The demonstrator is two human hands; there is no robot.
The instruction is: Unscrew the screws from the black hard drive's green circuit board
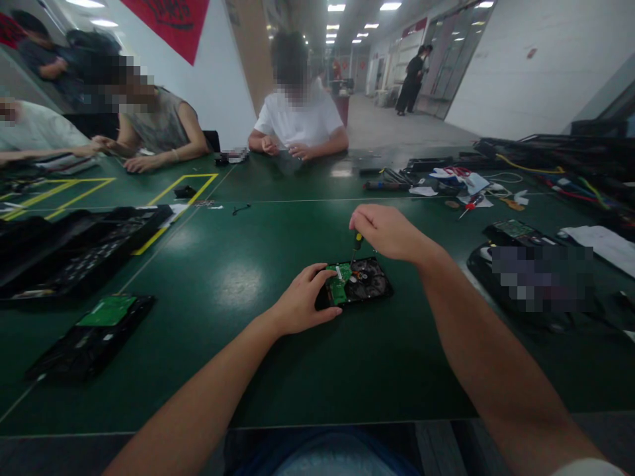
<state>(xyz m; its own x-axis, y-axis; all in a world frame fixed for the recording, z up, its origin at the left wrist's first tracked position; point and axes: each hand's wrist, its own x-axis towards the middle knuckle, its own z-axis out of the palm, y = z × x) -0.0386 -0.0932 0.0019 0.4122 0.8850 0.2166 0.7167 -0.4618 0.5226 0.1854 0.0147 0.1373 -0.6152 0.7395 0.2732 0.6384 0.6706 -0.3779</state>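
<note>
A hard drive [370,284] lies on the green table in front of me, its green circuit board [339,285] facing up at the left end. My left hand [305,301] grips that end, fingers along the far edge and thumb at the near edge. Above the drive, my right hand [387,231] is wrapped round a screwdriver [358,242] with a dark and yellow handle. The screwdriver stands nearly upright, its tip meeting the drive beside the circuit board. Whether the tip sits in a screw is too small to tell.
Another drive-like unit with a green board [106,311] lies left, near a black tray of parts [99,254]. A red screwdriver [471,206], cables and papers lie at right, beside a black case [486,264]. Several people sit across the green table [278,377].
</note>
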